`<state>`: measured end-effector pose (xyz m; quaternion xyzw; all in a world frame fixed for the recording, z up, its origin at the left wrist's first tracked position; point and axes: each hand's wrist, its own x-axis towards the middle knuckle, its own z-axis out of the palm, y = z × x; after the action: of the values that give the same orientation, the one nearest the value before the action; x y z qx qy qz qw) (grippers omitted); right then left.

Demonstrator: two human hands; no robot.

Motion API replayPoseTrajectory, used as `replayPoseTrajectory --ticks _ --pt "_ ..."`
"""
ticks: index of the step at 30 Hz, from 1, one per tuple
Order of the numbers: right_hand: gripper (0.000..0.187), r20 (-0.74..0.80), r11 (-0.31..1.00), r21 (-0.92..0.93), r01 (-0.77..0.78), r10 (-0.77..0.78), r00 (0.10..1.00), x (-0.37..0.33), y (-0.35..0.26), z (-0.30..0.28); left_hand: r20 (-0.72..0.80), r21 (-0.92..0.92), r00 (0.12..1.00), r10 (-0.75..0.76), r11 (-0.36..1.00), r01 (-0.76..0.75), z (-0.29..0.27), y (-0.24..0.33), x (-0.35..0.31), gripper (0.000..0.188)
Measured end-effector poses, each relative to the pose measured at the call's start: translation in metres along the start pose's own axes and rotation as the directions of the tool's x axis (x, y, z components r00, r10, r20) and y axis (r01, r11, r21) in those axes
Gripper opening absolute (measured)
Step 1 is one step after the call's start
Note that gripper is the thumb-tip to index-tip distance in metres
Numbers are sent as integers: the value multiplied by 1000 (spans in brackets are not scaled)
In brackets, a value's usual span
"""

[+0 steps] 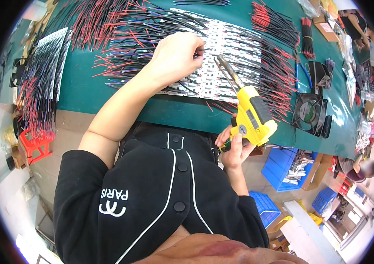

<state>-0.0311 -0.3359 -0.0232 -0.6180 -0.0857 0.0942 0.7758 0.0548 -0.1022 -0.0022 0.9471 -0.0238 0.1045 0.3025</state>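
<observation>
My left hand [178, 55] reaches over the white circuit board panel [211, 83] on the table, its fingers pinched on a black wire [211, 50] whose end lies over the boards. My right hand [236, 152] grips a yellow and black soldering gun [254, 116] near the table's front edge. The gun's metal tip points up and left, close beside my left fingertips; whether it touches a board cannot be made out. Rows of black, red and blue wires [127, 48] spread from the panel's left side, and black and red wires [279, 83] from its right.
Another wired panel [50, 66] hangs over the left table edge. Loose bundles of red and black wires [273, 22] lie at the back. A black fan [309, 112] and blue-handled pliers [303, 72] are at right. Below stand a blue bin [279, 165] and a red stool [37, 147].
</observation>
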Motion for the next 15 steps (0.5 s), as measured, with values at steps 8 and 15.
replayPoseTrajectory --ticks 8,15 --pt "27 -8 1000 -8 -28 28 1000 -4 1 0 8 -14 1000 -22 1000 23 3 1 2 15" --pt "26 10 999 -26 -43 43 999 -2 2 1 3 -14 1000 -19 1000 19 3 1 1 15"
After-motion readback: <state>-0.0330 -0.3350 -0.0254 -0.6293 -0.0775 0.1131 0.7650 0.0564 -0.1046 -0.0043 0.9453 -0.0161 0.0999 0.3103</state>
